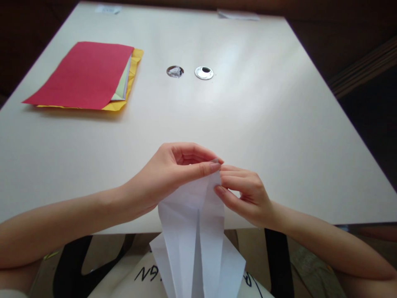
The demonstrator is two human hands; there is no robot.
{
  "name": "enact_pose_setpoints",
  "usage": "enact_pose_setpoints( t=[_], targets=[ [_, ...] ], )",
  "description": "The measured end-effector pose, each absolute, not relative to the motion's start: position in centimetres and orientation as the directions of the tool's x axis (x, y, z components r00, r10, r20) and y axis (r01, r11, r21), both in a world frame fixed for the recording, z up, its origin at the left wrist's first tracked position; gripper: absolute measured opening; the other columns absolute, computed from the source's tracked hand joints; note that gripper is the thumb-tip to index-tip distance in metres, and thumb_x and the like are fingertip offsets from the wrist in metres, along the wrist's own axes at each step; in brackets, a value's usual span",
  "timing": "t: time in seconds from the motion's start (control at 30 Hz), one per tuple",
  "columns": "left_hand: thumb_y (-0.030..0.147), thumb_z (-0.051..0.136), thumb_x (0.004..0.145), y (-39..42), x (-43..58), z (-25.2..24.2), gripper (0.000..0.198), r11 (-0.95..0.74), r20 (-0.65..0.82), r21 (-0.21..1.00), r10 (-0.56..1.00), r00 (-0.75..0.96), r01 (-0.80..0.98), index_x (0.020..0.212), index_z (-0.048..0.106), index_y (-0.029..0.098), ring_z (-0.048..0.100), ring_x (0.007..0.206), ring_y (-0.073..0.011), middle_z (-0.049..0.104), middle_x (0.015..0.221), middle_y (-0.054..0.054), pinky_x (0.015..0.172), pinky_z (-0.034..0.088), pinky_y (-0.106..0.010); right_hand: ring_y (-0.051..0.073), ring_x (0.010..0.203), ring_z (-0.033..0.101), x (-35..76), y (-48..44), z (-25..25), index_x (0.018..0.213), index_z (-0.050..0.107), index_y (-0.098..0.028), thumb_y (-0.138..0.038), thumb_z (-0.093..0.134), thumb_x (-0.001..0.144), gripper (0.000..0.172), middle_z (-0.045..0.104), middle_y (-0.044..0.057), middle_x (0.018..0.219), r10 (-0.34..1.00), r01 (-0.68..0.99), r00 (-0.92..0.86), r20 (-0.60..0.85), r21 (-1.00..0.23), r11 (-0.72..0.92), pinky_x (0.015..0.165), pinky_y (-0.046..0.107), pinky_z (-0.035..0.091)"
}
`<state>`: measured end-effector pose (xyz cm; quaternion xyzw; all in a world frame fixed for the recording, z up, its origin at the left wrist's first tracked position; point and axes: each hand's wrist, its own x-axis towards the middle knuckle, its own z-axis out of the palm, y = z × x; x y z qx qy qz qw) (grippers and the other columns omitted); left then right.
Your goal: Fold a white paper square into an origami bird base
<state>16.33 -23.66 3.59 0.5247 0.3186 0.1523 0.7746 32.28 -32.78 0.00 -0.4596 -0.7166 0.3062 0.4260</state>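
A folded sheet of white paper (182, 219) hangs between my two hands at the table's near edge. Its lower part fans out in several pleated flaps over my lap, with a slit-like gap down the middle. My left hand (173, 165) pinches the top corner between thumb and fingertips, reaching across from the left. Lower on the right edge, my right hand (245, 192) grips the paper between thumb and fingers. Both hands' fingertips nearly meet at the top corner.
On the white table (263, 124) lies a stack of coloured paper at the left, with a red sheet (83, 74) on top and yellow sheets (119, 105) beneath. Farther back are an open cable hole (175, 72) and a silver grommet (204, 73). Paper scraps (238, 15) lie at the far edge.
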Motion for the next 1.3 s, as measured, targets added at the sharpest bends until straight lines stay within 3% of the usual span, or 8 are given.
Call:
enact_pose_setpoints(
  t=[0.47, 0.63, 0.77, 0.9, 1.03, 1.3],
  targets=[
    [0.028, 0.069, 0.075, -23.67, 16.2, 3.5, 0.009, 0.474, -0.371, 0.876, 0.54, 0.755, 0.092, 0.074, 0.065, 0.019, 0.061, 0.068, -0.0073, 0.066, 0.073, 0.004, 0.059, 0.047, -0.013, 0.01, 0.056, 0.041, 32.23, -32.68, -0.01, 0.055, 0.04, -0.018, -0.01, 0.047, 0.082, 0.029, 0.041, -0.002, 0.052, 0.922, 0.392, -0.211, 0.325, -0.836, 0.384, 0.055, 0.025, 0.036],
    [0.026, 0.07, 0.074, -23.44, 16.45, 3.51, 0.008, 0.398, -0.343, 0.911, 0.574, 0.744, 0.112, 0.076, 0.065, 0.019, 0.061, 0.073, -0.0077, 0.067, 0.077, 0.003, 0.063, 0.047, -0.013, 0.012, 0.061, 0.047, 32.44, -32.84, 0.01, 0.064, 0.054, -0.016, -0.017, 0.044, 0.085, 0.023, 0.05, 0.001, 0.06, 0.967, 0.352, -0.193, 0.165, -0.908, 0.225, 0.056, 0.026, 0.037],
    [0.024, 0.071, 0.07, -23.3, 16.78, 3.79, 0.01, 0.418, -0.462, 0.87, 0.503, 0.731, 0.261, 0.072, 0.065, 0.016, 0.059, 0.065, -0.0097, 0.066, 0.072, 0.001, 0.055, 0.044, -0.016, 0.011, 0.058, 0.047, 32.62, -32.8, 0.17, 0.072, 0.06, -0.016, -0.023, 0.043, 0.087, 0.023, 0.055, 0.001, 0.065, 0.989, 0.324, -0.137, 0.053, -0.941, 0.096, 0.052, 0.025, 0.036],
    [0.029, 0.073, 0.065, -23.27, 16.84, 3.8, 0.017, 0.441, -0.536, 0.833, 0.49, 0.687, 0.334, 0.064, 0.063, 0.015, 0.053, 0.053, -0.0083, 0.06, 0.06, 0.002, 0.044, 0.035, -0.015, 0.01, 0.059, 0.048, 32.83, -32.74, 0.26, 0.071, 0.059, -0.016, -0.028, 0.045, 0.086, 0.023, 0.058, 0.002, 0.069, 0.991, 0.291, -0.135, 0.006, -0.956, 0.045, 0.053, 0.024, 0.036],
    [0.036, 0.071, 0.066, -23.17, 16.64, 3.63, 0.021, 0.42, -0.529, 0.842, 0.529, 0.663, 0.337, 0.068, 0.064, 0.017, 0.055, 0.054, -0.011, 0.062, 0.064, 0.001, 0.044, 0.037, -0.017, 0.011, 0.064, 0.049, 32.86, -32.63, 0.17, 0.068, 0.054, -0.016, -0.026, 0.052, 0.082, 0.017, 0.054, 0.0, 0.068, 0.969, 0.234, -0.243, -0.044, -0.972, 0.014, 0.06, 0.024, 0.039],
    [0.042, 0.068, 0.068, -23.1, 16.34, 3.5, 0.025, 0.364, -0.499, 0.866, 0.601, 0.624, 0.343, 0.068, 0.064, 0.018, 0.052, 0.051, -0.0095, 0.059, 0.063, 0.002, 0.042, 0.035, -0.017, 0.008, 0.059, 0.042, 32.54, -32.48, 0.09, 0.066, 0.05, -0.015, -0.025, 0.058, 0.079, 0.018, 0.044, -0.004, 0.062, 0.922, 0.135, -0.337, -0.19, -0.979, -0.152, 0.051, 0.019, 0.033]
  ],
)
